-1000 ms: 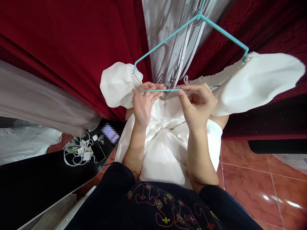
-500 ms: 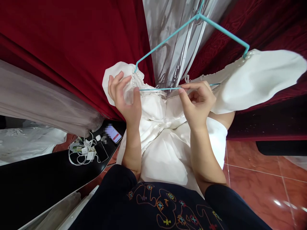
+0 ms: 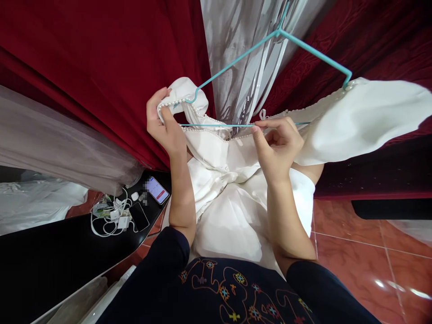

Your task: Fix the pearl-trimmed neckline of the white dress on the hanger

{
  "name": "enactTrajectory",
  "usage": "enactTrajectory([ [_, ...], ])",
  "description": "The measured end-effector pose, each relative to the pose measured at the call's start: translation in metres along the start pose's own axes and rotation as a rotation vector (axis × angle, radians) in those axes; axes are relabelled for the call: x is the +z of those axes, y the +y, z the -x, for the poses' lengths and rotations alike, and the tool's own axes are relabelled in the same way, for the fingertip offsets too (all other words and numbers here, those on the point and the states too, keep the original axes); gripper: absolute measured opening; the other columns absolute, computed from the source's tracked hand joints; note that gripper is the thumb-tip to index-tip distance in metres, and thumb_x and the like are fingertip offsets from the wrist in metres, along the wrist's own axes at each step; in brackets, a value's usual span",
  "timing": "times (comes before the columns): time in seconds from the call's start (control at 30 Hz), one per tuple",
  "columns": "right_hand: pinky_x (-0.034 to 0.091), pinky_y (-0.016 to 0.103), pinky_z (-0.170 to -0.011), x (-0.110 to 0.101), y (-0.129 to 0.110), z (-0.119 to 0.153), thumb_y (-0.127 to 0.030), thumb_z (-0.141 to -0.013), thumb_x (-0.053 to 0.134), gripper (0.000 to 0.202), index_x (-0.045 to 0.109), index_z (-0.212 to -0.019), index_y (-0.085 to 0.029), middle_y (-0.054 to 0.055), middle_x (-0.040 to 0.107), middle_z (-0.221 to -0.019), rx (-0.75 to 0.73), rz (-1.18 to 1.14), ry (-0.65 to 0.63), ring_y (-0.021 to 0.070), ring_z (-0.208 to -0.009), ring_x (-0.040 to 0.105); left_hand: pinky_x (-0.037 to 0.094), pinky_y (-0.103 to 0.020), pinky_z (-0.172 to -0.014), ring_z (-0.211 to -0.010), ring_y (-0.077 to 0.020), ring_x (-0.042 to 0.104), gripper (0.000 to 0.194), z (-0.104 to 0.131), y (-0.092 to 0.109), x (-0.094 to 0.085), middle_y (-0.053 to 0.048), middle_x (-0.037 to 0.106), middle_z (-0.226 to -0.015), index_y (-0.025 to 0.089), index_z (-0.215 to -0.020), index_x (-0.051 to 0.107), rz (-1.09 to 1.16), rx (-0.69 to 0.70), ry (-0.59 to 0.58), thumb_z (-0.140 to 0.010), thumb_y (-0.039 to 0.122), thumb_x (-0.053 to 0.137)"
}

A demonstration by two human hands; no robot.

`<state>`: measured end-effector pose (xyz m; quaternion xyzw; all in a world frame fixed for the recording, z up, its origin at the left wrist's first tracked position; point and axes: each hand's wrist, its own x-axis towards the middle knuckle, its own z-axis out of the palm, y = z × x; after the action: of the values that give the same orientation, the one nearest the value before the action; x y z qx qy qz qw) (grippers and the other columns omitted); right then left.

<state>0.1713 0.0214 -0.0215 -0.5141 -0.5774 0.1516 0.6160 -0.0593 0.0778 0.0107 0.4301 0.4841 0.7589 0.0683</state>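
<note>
A light blue hanger [image 3: 243, 54] spans the upper middle, its right end inside the shoulder of a white dress [image 3: 232, 216] with pearl-beaded edges. With thumb and fingers, my left hand [image 3: 168, 123] grips the beaded edge of the dress's left shoulder, beside the hanger's left end. My right hand [image 3: 278, 146] pinches the hanger's thin lower bar between thumb and forefinger. The puffy right sleeve [image 3: 371, 119] spreads out beyond my right hand. Over my lap lies the skirt of the dress.
On the left, a black table [image 3: 67, 256] holds a lit phone [image 3: 157, 191], a dark phone [image 3: 138, 217] and tangled white cables [image 3: 114, 216]. Red curtains [image 3: 101, 58] and white sheer fabric [image 3: 229, 40] hang ahead. Red tiles [image 3: 351, 238] show at lower right.
My left hand has moved slightly left and closed on the beaded shoulder edge, which is now pulled outward around the hanger's end. My right hand stays on the lower bar.
</note>
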Motion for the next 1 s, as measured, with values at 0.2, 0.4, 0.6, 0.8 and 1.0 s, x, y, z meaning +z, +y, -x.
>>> enactTrajectory([
  [0.2,0.041,0.030,-0.059,-0.001,-0.002,0.001,-0.052,-0.096,0.073,0.029,0.076,-0.096,-0.023,0.002,0.068,-0.091,0.000,0.020,-0.017,0.0076,-0.060,0.043,0.057,-0.029,-0.109,-0.118,-0.0174,0.074,0.027,-0.017,-0.037,-0.024,-0.005,0.078,-0.122,0.023,-0.117,0.072,-0.025,-0.141,0.104,-0.101,0.022,0.050],
  [0.4,0.039,0.029,-0.058,0.000,-0.005,0.002,-0.050,-0.095,0.075,0.028,0.075,-0.096,-0.022,0.001,0.065,-0.091,-0.005,-0.031,-0.025,0.0067,-0.061,0.043,0.054,-0.038,-0.112,-0.119,-0.0201,0.071,0.046,0.009,-0.083,-0.045,-0.005,0.077,-0.118,0.023,-0.116,0.068,0.032,-0.185,0.143,-0.103,0.063,0.050],
  [0.6,0.034,0.028,-0.054,0.003,-0.009,0.006,-0.046,-0.096,0.076,0.024,0.077,-0.097,-0.021,0.000,0.064,-0.088,0.002,-0.106,-0.081,0.0058,-0.060,0.044,0.057,-0.038,-0.098,-0.095,-0.0171,0.071,0.037,0.021,-0.072,-0.053,0.000,0.076,-0.097,0.025,-0.101,0.069,0.053,-0.203,0.061,-0.095,0.062,0.070],
  [0.8,0.031,0.029,-0.054,0.007,-0.006,0.005,-0.050,-0.095,0.076,0.027,0.075,-0.097,-0.023,0.001,0.065,-0.089,0.003,-0.074,-0.058,0.0071,-0.059,0.042,0.058,-0.040,-0.104,-0.107,-0.0214,0.074,0.031,0.053,-0.014,-0.034,-0.005,0.079,-0.102,0.025,-0.078,0.075,0.155,-0.054,-0.454,-0.101,0.045,0.069],
  [1.0,0.035,0.031,-0.056,0.007,-0.009,0.007,-0.051,-0.096,0.075,0.029,0.076,-0.097,-0.021,0.003,0.065,-0.090,0.019,-0.090,-0.063,0.0101,-0.064,0.048,0.059,-0.040,-0.103,-0.112,-0.0227,0.077,0.050,0.078,0.010,-0.007,-0.004,0.080,-0.118,0.032,-0.136,0.061,0.343,-0.331,-0.665,-0.093,0.049,0.078],
])
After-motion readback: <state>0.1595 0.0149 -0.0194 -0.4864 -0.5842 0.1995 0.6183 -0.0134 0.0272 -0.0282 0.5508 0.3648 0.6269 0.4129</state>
